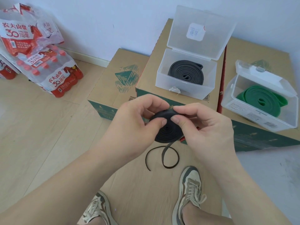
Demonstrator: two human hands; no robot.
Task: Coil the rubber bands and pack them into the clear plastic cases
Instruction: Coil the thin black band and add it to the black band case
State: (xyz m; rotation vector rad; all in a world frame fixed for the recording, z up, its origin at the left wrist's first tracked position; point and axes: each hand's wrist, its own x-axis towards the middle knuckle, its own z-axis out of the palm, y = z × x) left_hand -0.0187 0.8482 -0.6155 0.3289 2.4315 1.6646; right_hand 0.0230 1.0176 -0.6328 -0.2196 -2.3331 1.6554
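Observation:
Both hands hold a partly coiled black rubber band (167, 130) in mid-air at the centre. My left hand (134, 120) grips its left side with thumb on the face. My right hand (206, 125) pinches its top right edge. The band's loose tail (164, 158) hangs down and loops on the floor. An open clear plastic case (164, 78) on the middle cardboard box holds a coiled dark grey band (186, 73). A second open clear case (230, 101) at the right holds a coiled green band (263, 98).
Three cardboard boxes (107, 82) stand side by side against the white wall. Shrink-wrapped packs of red-capped water bottles (53, 73) are stacked at the left on the wooden floor. My two sneakers (190, 190) stand on flattened cardboard below the hands.

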